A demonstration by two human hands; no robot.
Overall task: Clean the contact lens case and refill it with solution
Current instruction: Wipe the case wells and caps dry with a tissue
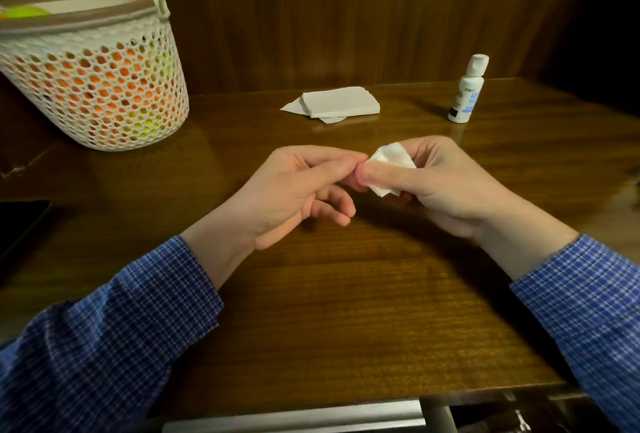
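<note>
Head view, left to right: in the upper left of the frame my white perforated plastic basket point(93, 86) sits on the glossy wood-grain bench point(346, 294), orange and yellow-green showing through its holes. At centre my left hand point(294, 190) pinches something small against the crumpled white tissue point(391, 165), which my right hand point(446, 186) grips curled. I judge that I am wiping part of the lens case, but the case itself is hidden between my fingers. Behind lies a flat stack of folded tissues point(336, 101). At upper right stands the capped white solution bottle point(467, 89), so refilling is left.
</note>
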